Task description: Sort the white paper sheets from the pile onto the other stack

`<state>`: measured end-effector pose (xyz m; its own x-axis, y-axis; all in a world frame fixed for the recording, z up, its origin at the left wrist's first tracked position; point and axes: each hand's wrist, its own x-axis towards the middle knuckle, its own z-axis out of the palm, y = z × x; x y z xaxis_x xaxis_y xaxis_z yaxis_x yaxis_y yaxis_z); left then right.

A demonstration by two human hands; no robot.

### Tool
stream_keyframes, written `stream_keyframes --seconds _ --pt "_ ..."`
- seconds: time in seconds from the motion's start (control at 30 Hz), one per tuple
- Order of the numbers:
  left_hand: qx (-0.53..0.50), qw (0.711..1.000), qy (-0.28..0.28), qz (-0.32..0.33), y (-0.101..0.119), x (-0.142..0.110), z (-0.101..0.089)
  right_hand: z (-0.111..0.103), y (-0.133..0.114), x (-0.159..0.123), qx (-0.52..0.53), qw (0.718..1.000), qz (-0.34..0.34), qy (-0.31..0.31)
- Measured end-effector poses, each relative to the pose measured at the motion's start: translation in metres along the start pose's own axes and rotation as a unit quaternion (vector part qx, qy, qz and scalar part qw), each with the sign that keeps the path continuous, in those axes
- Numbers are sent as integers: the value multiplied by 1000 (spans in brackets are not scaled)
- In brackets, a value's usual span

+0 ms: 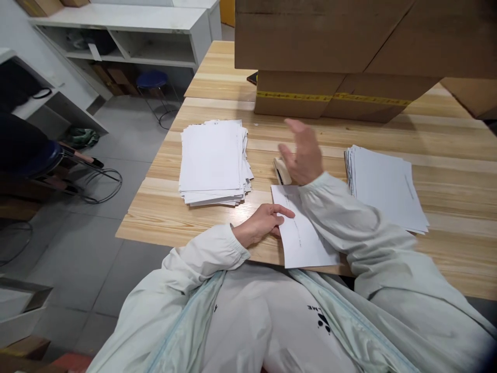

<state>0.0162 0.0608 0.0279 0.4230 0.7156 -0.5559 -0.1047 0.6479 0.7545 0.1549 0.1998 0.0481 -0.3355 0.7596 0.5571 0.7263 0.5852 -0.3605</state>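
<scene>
My left hand (pixel 262 224) rests on the left edge of a white sheet of paper (pixel 301 241) at the table's near edge, fingers curled and pinching it. My right hand (pixel 303 152) hovers above the table with fingers spread, blurred by motion, just over a small beige stapler (pixel 281 171) that lies beyond the sheet. A thick, slightly fanned stack of white paper (pixel 213 160) lies to the left. A flatter pile of white sheets (pixel 386 186) lies to the right.
Large cardboard boxes (pixel 330 98) with yellow tape stand at the back of the wooden table (pixel 454 248). White shelving (pixel 128 36), a blue stool (pixel 152 80) and a chair with cables (pixel 89 176) stand on the grey floor to the left.
</scene>
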Motion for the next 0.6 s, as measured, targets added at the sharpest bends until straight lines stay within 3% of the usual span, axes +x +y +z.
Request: stream_keyframes --seconds 0.07,0.1,0.17,0.23,0.3,0.37,0.47,0.6 --pt "52 998 -1 46 -7 -25 -7 -43 0 -19 38 997 35 64" --pt "93 992 25 87 -9 -38 -12 -64 0 -33 62 993 64 77" --pt "189 962 81 180 -12 -61 -19 -93 -3 -71 119 978 163 51" --pt "234 930 128 253 -11 -74 -24 -103 -11 -113 220 943 246 -44" --pt "256 908 155 292 -8 -75 -25 -97 -24 -149 300 895 306 -123" --pt "262 904 154 301 -5 -68 -22 -88 -38 -169 300 876 363 -104" --pt "207 929 108 287 -3 -56 -18 -95 -39 -163 227 886 404 -23" --pt "176 936 122 281 -8 -52 -25 -142 -5 -122 175 907 381 -33"
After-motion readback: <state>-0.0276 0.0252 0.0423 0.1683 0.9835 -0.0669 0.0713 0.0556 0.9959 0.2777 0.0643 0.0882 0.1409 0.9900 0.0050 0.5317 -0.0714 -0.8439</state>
